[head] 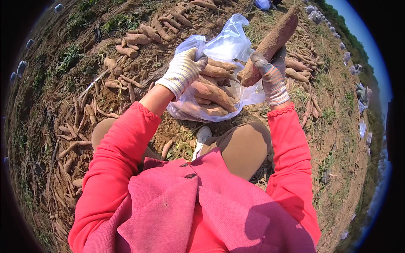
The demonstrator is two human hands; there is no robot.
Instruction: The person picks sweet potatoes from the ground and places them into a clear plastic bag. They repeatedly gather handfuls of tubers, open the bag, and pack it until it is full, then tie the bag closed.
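A clear plastic bag (226,38) stands on the soil in front of my knees, its mouth spread wide. Several sweet potatoes (215,95) lie inside it, seen through the opening and the thin wall. My left hand (186,69), in a striped knit glove, pinches the bag's rim on the left side. In my right hand (270,72), also gloved, is one long, thick sweet potato (275,41). It tilts up to the right, its lower end over the bag's right edge. The right fingers are partly hidden behind it.
Loose piles of sweet potatoes (136,39) lie ahead to the left, with thinner roots (76,126) beside my left knee. A long row of sweet potatoes (303,57) runs along the right. Filled bags (362,95) line the field's far right edge. My shoe (202,137) is close behind the bag.
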